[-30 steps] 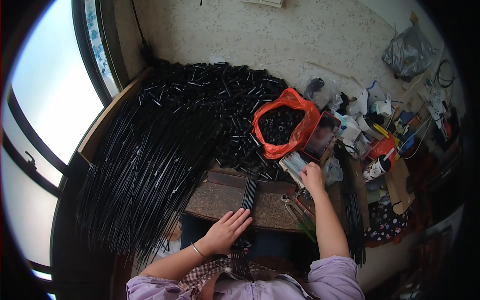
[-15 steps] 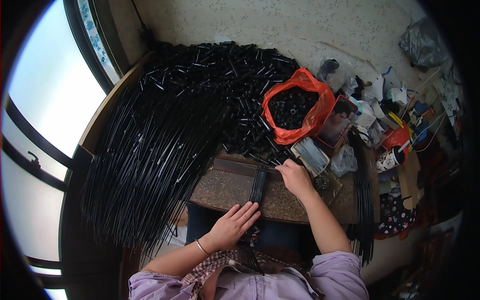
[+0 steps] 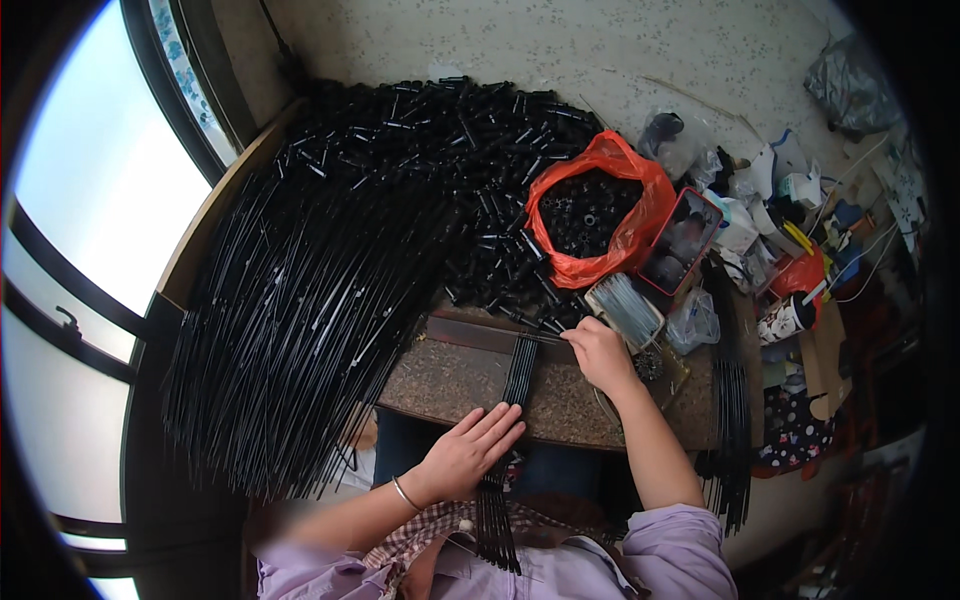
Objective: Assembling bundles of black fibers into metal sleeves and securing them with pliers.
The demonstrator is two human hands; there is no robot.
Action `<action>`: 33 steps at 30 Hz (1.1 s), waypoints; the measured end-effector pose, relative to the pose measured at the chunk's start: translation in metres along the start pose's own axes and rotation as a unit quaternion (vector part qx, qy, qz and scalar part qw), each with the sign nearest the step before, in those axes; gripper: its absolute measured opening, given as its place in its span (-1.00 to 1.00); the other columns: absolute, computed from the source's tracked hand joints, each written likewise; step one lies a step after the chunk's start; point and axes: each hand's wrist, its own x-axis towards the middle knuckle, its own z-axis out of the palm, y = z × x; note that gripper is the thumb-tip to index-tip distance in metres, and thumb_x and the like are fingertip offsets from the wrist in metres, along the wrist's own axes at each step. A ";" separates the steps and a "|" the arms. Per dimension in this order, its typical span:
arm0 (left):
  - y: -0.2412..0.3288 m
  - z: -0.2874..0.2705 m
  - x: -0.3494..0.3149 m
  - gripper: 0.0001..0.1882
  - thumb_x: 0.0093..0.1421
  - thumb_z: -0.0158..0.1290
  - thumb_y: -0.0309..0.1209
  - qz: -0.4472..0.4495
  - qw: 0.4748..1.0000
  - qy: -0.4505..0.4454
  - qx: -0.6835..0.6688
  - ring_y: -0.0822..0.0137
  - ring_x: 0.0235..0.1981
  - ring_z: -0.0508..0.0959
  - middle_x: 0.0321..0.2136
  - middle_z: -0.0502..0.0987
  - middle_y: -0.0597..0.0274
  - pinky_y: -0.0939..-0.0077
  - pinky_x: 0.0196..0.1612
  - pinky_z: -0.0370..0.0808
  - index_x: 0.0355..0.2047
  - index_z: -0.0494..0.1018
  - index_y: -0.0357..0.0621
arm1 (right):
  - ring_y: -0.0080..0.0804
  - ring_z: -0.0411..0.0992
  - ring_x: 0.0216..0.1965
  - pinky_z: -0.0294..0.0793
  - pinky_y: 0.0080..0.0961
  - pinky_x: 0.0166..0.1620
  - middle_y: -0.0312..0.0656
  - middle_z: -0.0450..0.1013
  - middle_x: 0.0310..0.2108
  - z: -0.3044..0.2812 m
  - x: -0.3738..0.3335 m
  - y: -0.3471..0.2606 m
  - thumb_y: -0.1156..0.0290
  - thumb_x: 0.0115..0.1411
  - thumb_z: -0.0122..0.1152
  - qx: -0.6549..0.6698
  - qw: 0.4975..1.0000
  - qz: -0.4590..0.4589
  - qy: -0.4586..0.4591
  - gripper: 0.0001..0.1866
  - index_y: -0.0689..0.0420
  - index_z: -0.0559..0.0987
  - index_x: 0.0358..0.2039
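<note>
My left hand (image 3: 481,446) lies flat, fingers extended, on a row of thin black rods (image 3: 519,372) at the worktop's near edge. The rods lie side by side and their lower ends hang down toward my lap. Beyond them, their far ends meet a dark reddish-brown strip (image 3: 465,333) on the worktop. My right hand (image 3: 603,355) is closed in a pinch to the right of those ends. A thin, straight dark stick (image 3: 548,339) runs from its fingertips across the far ends of the rods; its exact kind is too small to make out.
On the left spreads a large pile of long black rods (image 3: 300,310). Behind it lie heaped black tubular pieces (image 3: 440,130). A red plastic bag (image 3: 655,200) holds black ring-shaped parts, beside a phone (image 3: 672,262), a box of thin clear sticks (image 3: 628,308) and a patterned cup (image 3: 783,318).
My right hand has shifted slightly right, drawing back from the rods' far ends. The hanging lower ends of the rods have spread out more visibly. My left hand stays nearly in place.
</note>
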 end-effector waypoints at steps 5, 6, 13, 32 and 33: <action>-0.002 0.000 0.001 -0.14 -0.22 -0.03 -0.45 0.009 1.000 -0.006 -0.017 0.11 0.26 -0.03 0.22 -0.05 -0.03 0.22 0.23 -0.06 0.19 -0.02 -0.25 | -0.16 0.40 -0.45 0.39 -0.40 -0.39 -0.13 0.37 -0.51 0.003 0.002 -0.001 0.60 -0.04 0.12 0.021 1.000 -0.021 0.001 -0.87 0.20 0.55 -0.41; -0.002 -0.001 0.001 -0.14 -0.22 -0.03 -0.45 0.008 1.000 -0.007 -0.016 0.11 0.26 -0.03 0.22 -0.05 -0.03 0.22 0.23 -0.06 0.19 -0.02 -0.25 | -0.15 0.40 -0.45 0.39 -0.40 -0.39 -0.12 0.38 -0.51 0.003 0.002 -0.001 0.60 -0.04 0.12 0.024 1.000 -0.019 0.005 -0.87 0.20 0.55 -0.42; -0.002 -0.005 0.003 -0.09 -0.24 0.08 -0.35 0.014 0.999 -0.037 0.023 0.12 0.25 -0.01 0.22 -0.04 -0.03 0.23 0.22 -0.03 0.18 -0.01 -0.26 | -0.09 0.42 -0.39 0.42 -0.29 -0.32 -0.12 0.38 -0.46 0.005 0.017 -0.005 0.55 0.03 0.03 -0.025 0.998 -0.011 -0.062 -0.87 0.17 0.55 -0.43; -0.002 -0.007 -0.003 -0.02 -0.30 0.10 -0.36 0.010 1.000 -0.025 -0.011 0.15 0.27 -0.05 0.23 -0.06 -0.01 0.25 0.23 -0.06 0.19 -0.05 -0.27 | -0.28 0.37 -0.35 0.39 -0.39 -0.30 -0.26 0.36 -0.47 -0.007 -0.003 0.008 0.57 -0.06 0.09 -0.122 0.986 -0.116 -0.009 -0.83 0.11 0.55 -0.40; -0.002 -0.006 -0.004 -0.02 -0.30 0.10 -0.36 0.010 1.000 -0.024 -0.011 0.15 0.27 -0.05 0.23 -0.06 -0.01 0.25 0.23 -0.06 0.19 -0.05 -0.27 | -0.25 0.39 -0.35 0.39 -0.37 -0.29 -0.23 0.37 -0.44 -0.001 0.003 0.002 0.55 -0.03 0.08 -0.089 0.991 -0.103 -0.012 -0.84 0.12 0.55 -0.39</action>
